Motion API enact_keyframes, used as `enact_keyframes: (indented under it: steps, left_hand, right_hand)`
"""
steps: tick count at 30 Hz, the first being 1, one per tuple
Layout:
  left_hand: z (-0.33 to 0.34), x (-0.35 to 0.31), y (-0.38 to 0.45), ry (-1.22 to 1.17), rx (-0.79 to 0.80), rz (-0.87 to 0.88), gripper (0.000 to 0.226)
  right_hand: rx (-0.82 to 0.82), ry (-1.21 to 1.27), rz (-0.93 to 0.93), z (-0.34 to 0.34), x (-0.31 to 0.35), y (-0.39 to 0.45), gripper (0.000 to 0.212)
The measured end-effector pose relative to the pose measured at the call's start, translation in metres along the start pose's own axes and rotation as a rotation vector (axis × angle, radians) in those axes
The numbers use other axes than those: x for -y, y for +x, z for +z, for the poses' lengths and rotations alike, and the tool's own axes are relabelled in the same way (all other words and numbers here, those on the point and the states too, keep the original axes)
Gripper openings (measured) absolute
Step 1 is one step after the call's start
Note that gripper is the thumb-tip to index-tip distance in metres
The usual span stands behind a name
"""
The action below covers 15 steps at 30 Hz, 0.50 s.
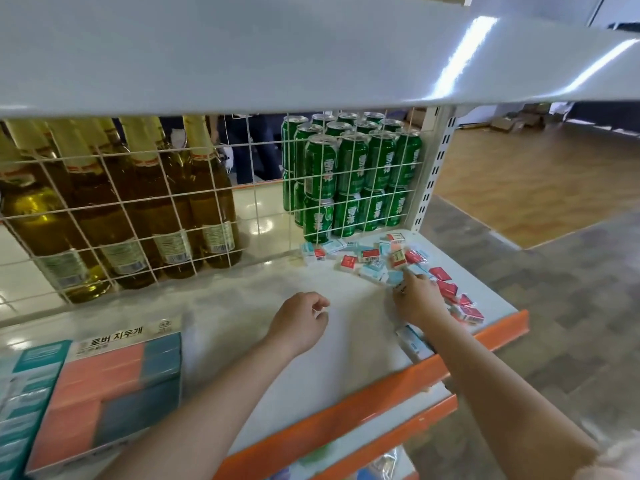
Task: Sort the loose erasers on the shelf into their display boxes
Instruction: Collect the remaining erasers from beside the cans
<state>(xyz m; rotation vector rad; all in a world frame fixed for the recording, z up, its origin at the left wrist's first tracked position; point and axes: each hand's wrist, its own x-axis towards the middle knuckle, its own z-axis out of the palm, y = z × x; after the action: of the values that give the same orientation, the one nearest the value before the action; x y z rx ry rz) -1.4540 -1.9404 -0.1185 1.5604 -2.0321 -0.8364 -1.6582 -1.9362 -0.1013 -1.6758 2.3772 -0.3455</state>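
Scattered across the right rear part of the white shelf (242, 306), the loose erasers (372, 259) are seen as small flat blocks in printed paper sleeves, some red and white, others pale blue and white, several with barcodes showing. They are spread in a loose pile just in front of the wire grid (138, 209), with a line of red-wrapped ones trailing toward the orange shelf edge (381, 386). One further blue-and-white eraser (414, 344) is seen near the front edge, partly covered by the right forearm.

The right hand (417, 301) is laid at the near side of the pile; its fingers are reached into the erasers, but whether one is pinched cannot be told, since the fingertips are hidden. The left hand (299, 322) is held above the bare shelf, its fingers loosely curled, with nothing held.

At the left front, a display box (104, 393) patterned in salmon and teal, with Korean lettering on its top, is set beside a teal display box (27, 393).

Behind the grid, amber bottles (114, 202) and stacked green cans (349, 174) are visible
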Motion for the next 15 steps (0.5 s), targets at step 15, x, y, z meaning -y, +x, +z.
enact_keyframes:
  steps: [15]
  left_hand:
    - [0.014, -0.026, 0.07, 0.566, 0.235, 0.172, 0.064]
  right_hand:
    - [-0.135, 0.345, 0.042, 0.004, 0.002, 0.016, 0.028]
